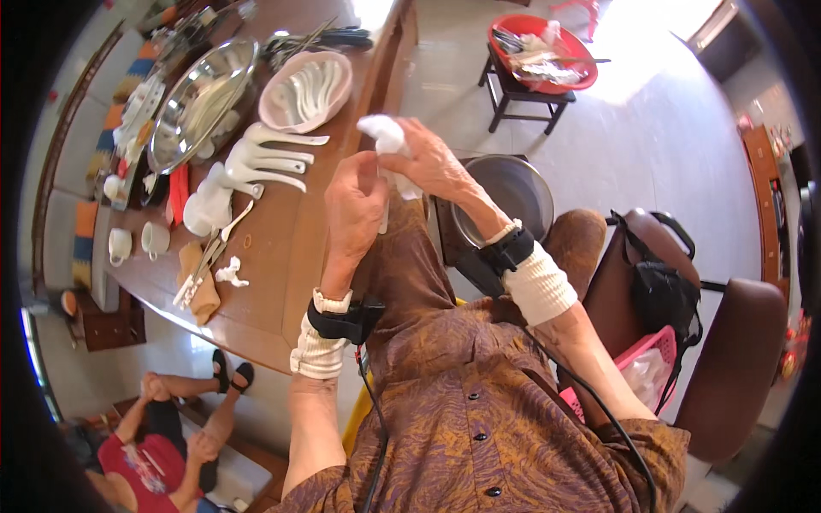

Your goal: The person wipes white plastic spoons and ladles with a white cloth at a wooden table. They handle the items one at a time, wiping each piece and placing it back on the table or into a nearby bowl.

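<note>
My right hand (431, 159) grips a crumpled white tissue (387, 136), part of which hangs below the fingers. Close beside it, my left hand (356, 204) is closed around a slim whitish utensil (383, 221). Only its lower end shows under the fingers, so its kind is unclear. Both hands are above my lap, by the edge of the wooden table (301, 256). To their left, several white soup spoons (272, 157) lie in a row with handles pointing toward me. Behind these, a pale pink bowl (306, 90) holds more white spoons.
A large steel basin (204, 106), white cups (155, 238), chopsticks on a tan cloth (200, 276) and a tissue scrap (232, 272) occupy the table. A grey pan (513, 192) stands beside my knee. Beyond is a red basin (545, 54) on a stool. Another person (154, 458) sits lower left.
</note>
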`<state>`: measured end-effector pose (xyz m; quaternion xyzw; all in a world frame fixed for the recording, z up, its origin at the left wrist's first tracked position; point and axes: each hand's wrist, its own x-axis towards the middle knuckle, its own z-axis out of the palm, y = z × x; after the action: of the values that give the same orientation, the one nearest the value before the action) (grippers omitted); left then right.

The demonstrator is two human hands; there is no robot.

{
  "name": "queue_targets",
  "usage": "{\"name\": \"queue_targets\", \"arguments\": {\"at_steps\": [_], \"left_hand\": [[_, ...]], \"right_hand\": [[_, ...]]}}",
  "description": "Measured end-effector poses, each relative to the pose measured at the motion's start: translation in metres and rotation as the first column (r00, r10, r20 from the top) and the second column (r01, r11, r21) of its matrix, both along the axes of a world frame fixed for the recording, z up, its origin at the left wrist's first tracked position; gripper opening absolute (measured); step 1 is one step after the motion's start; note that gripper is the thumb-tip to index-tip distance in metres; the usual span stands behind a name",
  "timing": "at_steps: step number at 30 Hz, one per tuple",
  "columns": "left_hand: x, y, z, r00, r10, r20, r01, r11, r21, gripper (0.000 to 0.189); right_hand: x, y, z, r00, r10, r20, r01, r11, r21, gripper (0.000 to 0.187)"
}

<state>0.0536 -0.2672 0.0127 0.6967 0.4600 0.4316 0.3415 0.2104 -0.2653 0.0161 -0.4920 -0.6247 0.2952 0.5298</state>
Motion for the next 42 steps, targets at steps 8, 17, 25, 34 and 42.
{"name": "queue_targets", "arguments": {"at_steps": [8, 17, 25, 34, 42], "left_hand": [[0.030, -0.002, 0.012, 0.969, -0.205, -0.139, 0.210, 0.978, 0.016, 0.023], [0.045, -0.035, 0.024, 0.986, -0.161, -0.051, 0.132, 0.924, -0.358, 0.042], [0.063, -0.032, 0.027, 0.977, -0.184, -0.109, 0.162, 0.969, -0.184, 0.040], [0.082, -0.047, 0.020, 0.962, -0.237, 0.138, 0.269, 0.909, -0.319, 0.040], [0.106, -0.048, 0.026, 0.928, -0.101, 0.357, 0.254, 0.874, -0.413, 0.034]], "right_hand": [[0.046, -0.019, 0.004, 0.984, -0.027, 0.177, 0.047, 0.993, -0.110, 0.031], [0.060, -0.032, 0.005, 0.941, -0.338, -0.033, 0.339, 0.940, 0.035, 0.030], [0.071, -0.042, 0.003, 0.894, -0.387, -0.227, 0.388, 0.921, -0.044, 0.029], [0.064, -0.034, 0.005, 0.762, -0.469, -0.446, 0.495, 0.867, -0.066, 0.033], [0.048, -0.050, 0.007, 0.710, -0.358, -0.606, 0.193, 0.927, -0.321, 0.046]]}}
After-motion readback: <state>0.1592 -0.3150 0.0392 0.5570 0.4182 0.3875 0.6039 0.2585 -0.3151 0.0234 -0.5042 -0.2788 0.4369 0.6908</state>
